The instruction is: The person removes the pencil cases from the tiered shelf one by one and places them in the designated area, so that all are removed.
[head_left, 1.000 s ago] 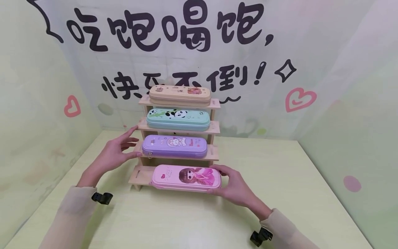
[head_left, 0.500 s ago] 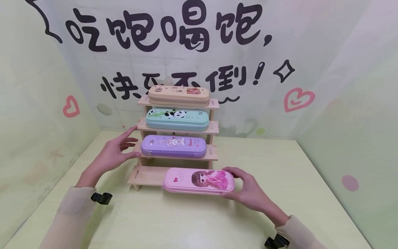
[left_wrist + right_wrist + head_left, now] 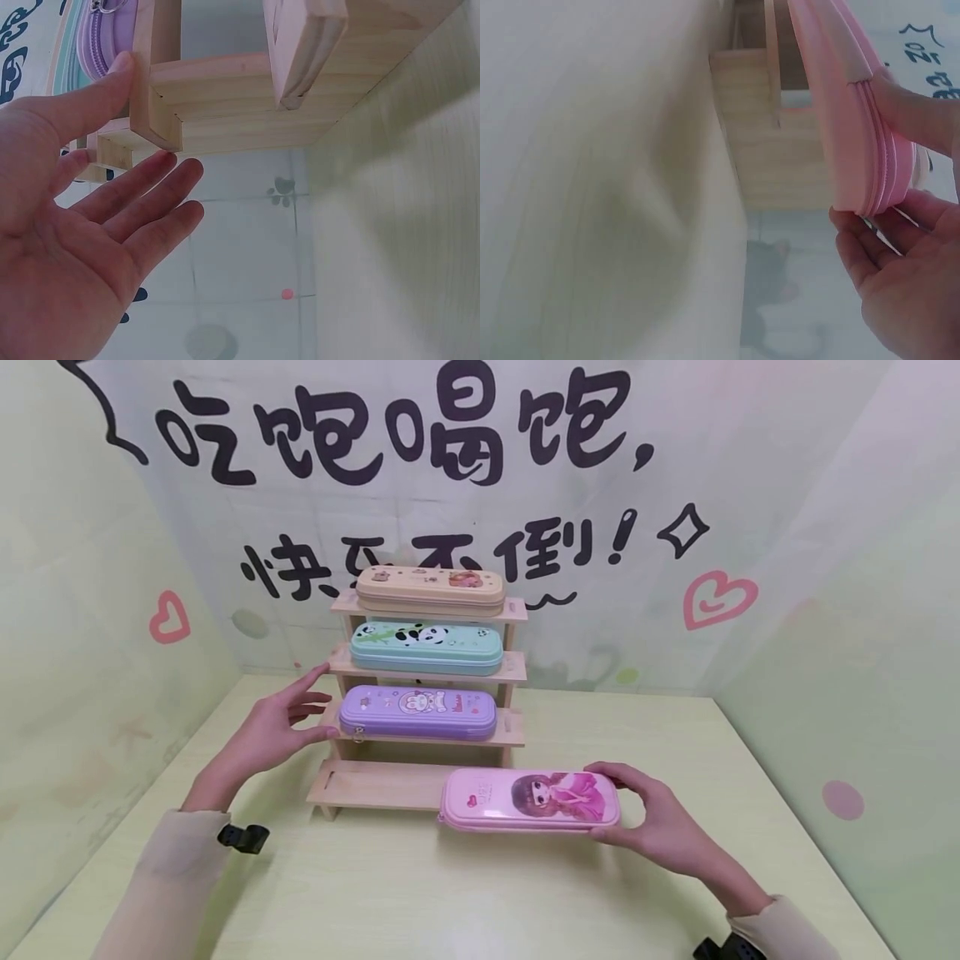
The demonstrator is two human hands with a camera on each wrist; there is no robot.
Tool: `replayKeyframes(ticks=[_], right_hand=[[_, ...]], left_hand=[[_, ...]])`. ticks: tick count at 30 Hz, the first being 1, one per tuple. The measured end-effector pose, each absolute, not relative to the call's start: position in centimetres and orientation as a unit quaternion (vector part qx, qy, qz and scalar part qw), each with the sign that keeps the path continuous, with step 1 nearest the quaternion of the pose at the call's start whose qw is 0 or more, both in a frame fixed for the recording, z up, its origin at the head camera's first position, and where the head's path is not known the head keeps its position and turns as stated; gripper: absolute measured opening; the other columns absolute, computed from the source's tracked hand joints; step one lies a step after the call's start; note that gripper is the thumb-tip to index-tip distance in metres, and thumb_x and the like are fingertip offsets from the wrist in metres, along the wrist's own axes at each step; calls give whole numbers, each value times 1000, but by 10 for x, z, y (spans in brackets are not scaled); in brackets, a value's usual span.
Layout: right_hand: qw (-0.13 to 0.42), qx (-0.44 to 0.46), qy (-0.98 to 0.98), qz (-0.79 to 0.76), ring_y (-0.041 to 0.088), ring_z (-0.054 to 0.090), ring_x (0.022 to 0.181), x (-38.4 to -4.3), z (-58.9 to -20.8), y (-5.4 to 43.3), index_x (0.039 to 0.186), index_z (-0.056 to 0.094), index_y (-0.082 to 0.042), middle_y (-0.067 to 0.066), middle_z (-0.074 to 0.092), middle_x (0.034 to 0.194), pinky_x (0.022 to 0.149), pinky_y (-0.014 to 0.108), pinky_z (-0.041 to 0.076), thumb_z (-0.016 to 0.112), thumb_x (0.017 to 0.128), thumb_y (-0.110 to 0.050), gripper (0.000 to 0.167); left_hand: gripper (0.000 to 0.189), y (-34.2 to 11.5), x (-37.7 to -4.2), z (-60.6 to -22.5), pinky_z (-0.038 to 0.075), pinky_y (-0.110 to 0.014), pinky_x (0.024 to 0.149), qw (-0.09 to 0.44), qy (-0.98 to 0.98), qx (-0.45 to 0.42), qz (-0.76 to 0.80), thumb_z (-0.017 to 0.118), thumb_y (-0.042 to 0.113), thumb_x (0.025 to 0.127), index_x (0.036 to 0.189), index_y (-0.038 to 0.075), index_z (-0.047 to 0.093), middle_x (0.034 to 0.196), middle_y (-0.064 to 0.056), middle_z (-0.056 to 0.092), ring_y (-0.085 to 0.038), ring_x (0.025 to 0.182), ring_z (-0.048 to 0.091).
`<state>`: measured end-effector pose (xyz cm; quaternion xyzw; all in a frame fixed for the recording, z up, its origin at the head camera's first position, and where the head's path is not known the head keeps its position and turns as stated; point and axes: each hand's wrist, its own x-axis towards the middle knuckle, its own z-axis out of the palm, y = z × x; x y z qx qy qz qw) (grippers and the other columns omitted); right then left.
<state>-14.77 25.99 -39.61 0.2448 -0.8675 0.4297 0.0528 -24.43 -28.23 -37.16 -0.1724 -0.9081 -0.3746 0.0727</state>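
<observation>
My right hand (image 3: 667, 822) grips the right end of a pink pencil case (image 3: 495, 802) printed with a doll-like girl. The case is held off the table, and its left end covers the right end of the bottom step of a wooden tiered rack (image 3: 375, 785). In the right wrist view, the thumb lies on one face of the zipped pink case (image 3: 855, 135) and the fingers lie on the other. My left hand (image 3: 270, 731) touches the rack's left side, its thumb at the purple case's step and its index finger at the step above. Its other fingers extend loosely.
Higher steps bear a purple pencil case (image 3: 418, 712), a mint panda pencil case (image 3: 427, 647) and a beige pencil case (image 3: 431, 591). A pale table (image 3: 360, 893) lies beneath. Printed wall sheets (image 3: 825, 677) enclose the back and sides.
My right hand has drawn the pink pencil case off the bottom step, moving it right. The left hand stays at the rack's left side.
</observation>
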Motion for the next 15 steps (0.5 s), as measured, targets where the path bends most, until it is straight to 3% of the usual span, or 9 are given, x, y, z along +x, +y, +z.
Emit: replayKeyframes(ticks=[4, 15], right_hand=[[48, 258, -857, 443, 10, 58, 125, -149, -391, 278, 141, 63, -15, -2, 68, 132, 107, 12, 37, 95, 81, -15, 67], [47, 281, -848, 446, 7, 58, 124, -152, -378, 323, 146, 59, -10, 7, 65, 136, 101, 12, 44, 89, 83, 0, 71]], left_hand=[[104, -284, -244, -372, 51, -56, 106, 70, -908, -172, -376, 89, 24, 89, 170, 28, 23, 141, -25, 62, -44, 127, 63], [104, -284, -246, -374, 51, -54, 105, 76, -906, -178, -376, 90, 24, 88, 170, 27, 25, 140, -26, 63, -43, 126, 64]])
